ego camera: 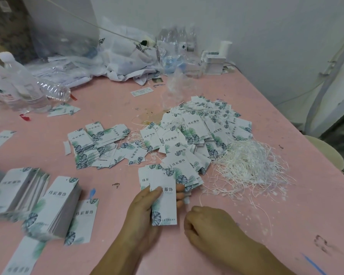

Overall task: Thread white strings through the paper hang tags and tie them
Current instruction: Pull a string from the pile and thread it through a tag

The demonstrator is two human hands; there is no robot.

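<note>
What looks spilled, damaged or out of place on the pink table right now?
A clear plastic water bottle lies on its side at the far left. A brown stain marks the pink tabletop behind the heap of leaf-printed paper hang tags. Nothing else stands out.

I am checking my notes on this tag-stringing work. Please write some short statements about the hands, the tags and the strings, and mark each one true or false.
1. The left hand holds a paper hang tag. True.
2. The loose white strings lie in a heap to the left of the left hand. False: the heap lies on the right side of the pink table, beyond the right hand.
3. The right hand pinches a thin white string that rises from its fingers. True.
4. The tag in the left hand is plain white without print. False: it bears dark characters and leaf patterns.
5. Neat stacks of tags stand to the left of the hands. True.
</note>
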